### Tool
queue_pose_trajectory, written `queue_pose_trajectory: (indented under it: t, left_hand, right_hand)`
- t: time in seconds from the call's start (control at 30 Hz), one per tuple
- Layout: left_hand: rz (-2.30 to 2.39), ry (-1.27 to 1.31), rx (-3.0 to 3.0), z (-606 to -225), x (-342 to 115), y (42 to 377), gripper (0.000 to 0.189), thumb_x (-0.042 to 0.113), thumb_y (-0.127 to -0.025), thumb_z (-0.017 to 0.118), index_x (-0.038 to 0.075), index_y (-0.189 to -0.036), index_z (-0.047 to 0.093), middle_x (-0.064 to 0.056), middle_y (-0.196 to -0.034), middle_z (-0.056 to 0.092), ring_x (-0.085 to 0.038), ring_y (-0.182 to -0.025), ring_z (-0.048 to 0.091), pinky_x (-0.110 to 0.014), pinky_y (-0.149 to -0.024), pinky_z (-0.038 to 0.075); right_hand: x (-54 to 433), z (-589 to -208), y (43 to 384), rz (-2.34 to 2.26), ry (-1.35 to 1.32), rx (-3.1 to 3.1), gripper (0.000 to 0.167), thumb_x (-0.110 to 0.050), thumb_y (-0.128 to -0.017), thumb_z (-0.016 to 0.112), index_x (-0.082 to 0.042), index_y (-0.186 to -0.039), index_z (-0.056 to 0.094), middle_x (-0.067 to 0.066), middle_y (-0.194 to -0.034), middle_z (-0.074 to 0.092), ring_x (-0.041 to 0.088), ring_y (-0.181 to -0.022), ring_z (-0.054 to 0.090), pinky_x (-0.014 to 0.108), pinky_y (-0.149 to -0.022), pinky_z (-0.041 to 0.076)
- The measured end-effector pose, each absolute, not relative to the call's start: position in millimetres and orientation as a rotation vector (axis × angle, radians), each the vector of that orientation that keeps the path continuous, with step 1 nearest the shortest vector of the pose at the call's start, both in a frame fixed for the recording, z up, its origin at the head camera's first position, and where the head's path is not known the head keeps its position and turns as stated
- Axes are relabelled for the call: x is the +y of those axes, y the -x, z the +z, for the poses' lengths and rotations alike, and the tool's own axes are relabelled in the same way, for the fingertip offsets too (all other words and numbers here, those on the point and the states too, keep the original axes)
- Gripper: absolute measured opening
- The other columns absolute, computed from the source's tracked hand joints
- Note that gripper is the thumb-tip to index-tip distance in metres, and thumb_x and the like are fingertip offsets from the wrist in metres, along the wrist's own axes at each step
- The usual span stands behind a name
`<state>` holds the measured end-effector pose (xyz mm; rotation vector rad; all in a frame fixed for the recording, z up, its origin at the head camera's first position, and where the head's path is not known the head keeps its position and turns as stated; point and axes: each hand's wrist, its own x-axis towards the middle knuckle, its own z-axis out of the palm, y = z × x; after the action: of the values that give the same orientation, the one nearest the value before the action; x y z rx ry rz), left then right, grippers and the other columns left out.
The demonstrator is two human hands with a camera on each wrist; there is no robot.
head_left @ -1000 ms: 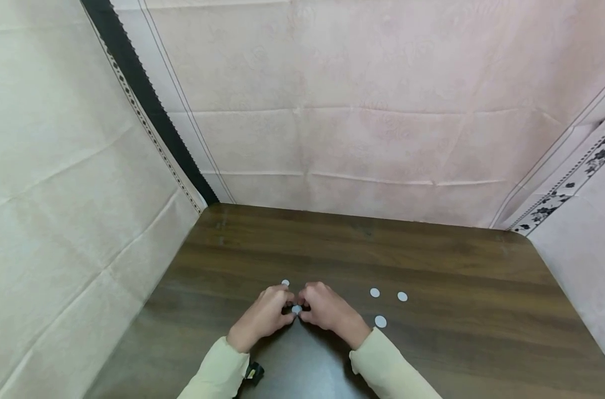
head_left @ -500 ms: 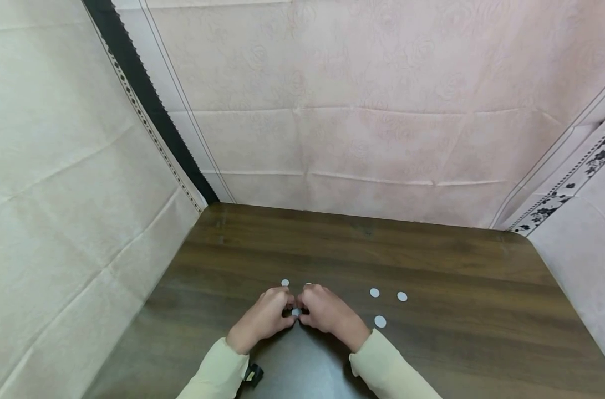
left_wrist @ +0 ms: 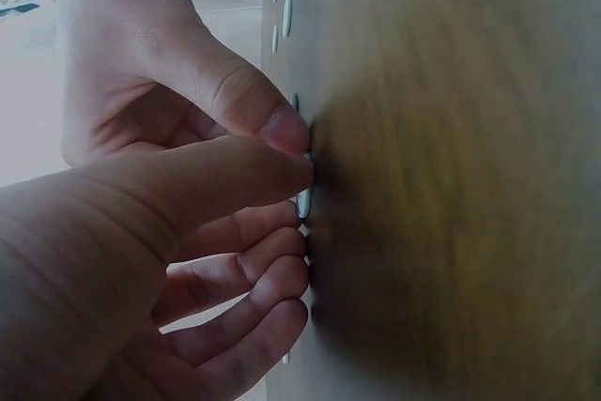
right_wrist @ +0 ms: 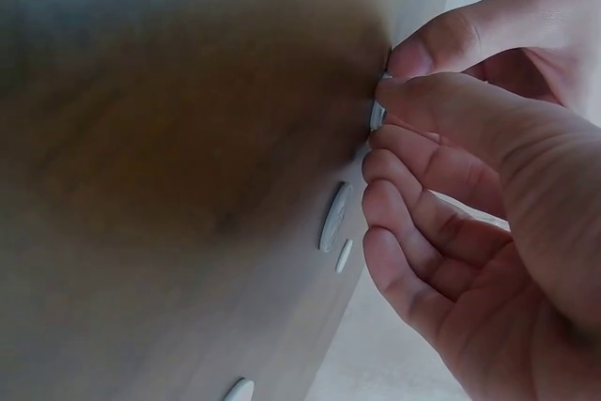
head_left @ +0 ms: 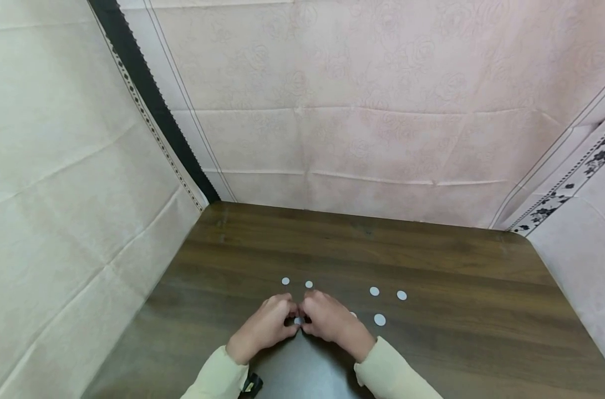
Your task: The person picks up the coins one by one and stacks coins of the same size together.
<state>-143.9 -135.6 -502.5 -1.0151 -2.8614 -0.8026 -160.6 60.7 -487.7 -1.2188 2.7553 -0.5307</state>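
A small round white disc, coin-like in shape, lies on the tabletop between both hands. My left hand pinches its left side with thumb and curled fingers. From the right, my right hand does the same, and the two thumb tips nearly meet at the near edge. In the left wrist view the disc shows edge-on beside the thumb, low against the wood. The right wrist view shows only a sliver of the disc; fingertips cover the rest.
Beyond the hands lie two more discs, a left one and a right one. Several others, such as one near disc, lie to the right; one is partly behind the right hand. Pale cloth walls the wooden table.
Both hands have slid slightly toward the person, and the disc between them has moved along. A disc beyond the right hand and another beside its wrist have come into view.
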Motion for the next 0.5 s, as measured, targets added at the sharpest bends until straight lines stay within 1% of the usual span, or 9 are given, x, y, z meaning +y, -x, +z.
queue_pose_trajectory:
  t: [0.17, 0.4, 0.5]
  left_hand:
    - [-0.815, 1.041, -2.872, -502, -133, 137, 0.015, 0.005, -0.086, 0.085, 0.013, -0.082, 0.073, 0.005, -0.081, 0.052, -0.004, -0.072, 0.046, -0.026, -0.067, 0.046]
    - [-0.748, 1.075, -2.822, -503, -126, 129, 0.018, 0.006, -0.082, 0.087, 0.014, -0.078, 0.071, 0.004, -0.079, 0.052, -0.006, -0.072, 0.046, -0.025, -0.067, 0.047]
    - [-0.735, 1.088, -2.817, -502, -122, 126, 0.018, 0.005, -0.081, 0.086, 0.015, -0.078, 0.072, 0.005, -0.078, 0.051, -0.005, -0.072, 0.045, -0.024, -0.066, 0.046]
  right_hand:
    - [64, -486, 152, -0.504, 1.202, 2.758, 0.029, -0.011, -0.087, 0.087, -0.016, -0.069, 0.065, -0.008, -0.072, 0.049, 0.007, -0.068, 0.045, 0.023, -0.061, 0.042]
    - [69, -484, 142, -0.487, 1.248, 2.776, 0.036, -0.01, -0.086, 0.087, -0.017, -0.064, 0.059, -0.008, -0.07, 0.046, 0.006, -0.065, 0.043, 0.023, -0.059, 0.04]
    - [73, -484, 138, -0.482, 1.253, 2.786, 0.037, -0.009, -0.085, 0.087, -0.017, -0.064, 0.057, -0.008, -0.069, 0.046, 0.007, -0.065, 0.042, 0.024, -0.058, 0.04]
